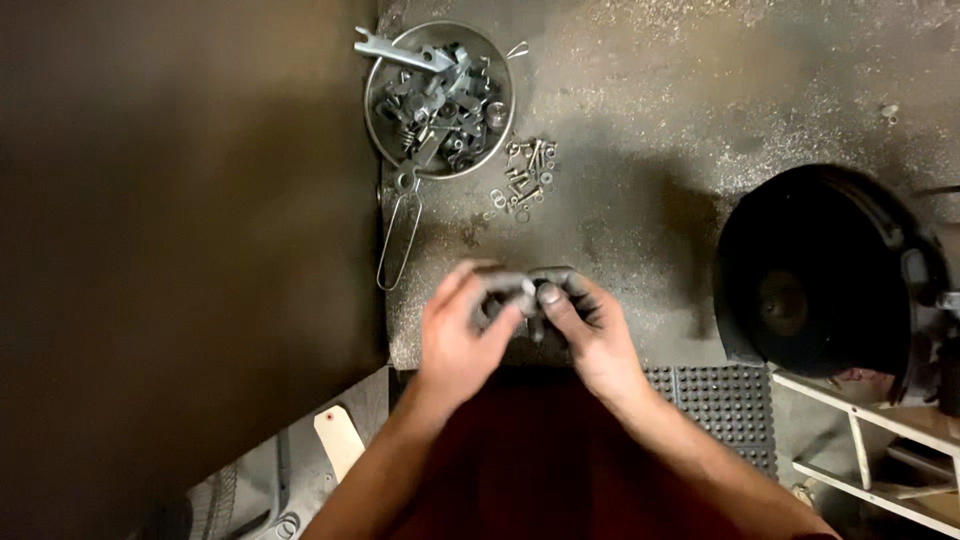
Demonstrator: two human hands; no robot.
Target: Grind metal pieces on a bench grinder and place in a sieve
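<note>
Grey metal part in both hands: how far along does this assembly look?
Done: nothing finished shows. In hand: the left hand and right hand grip the small grey metal part over the gritty workbench. Left: loose bolts and washers and the round metal bowl of hardware lie untouched.

Left hand (462,335) and right hand (592,335) seen bare, ungloved; fingers smudged with dark grime. Forearms uncovered, no sleeves seen. Dark red garment worn below.
</note>
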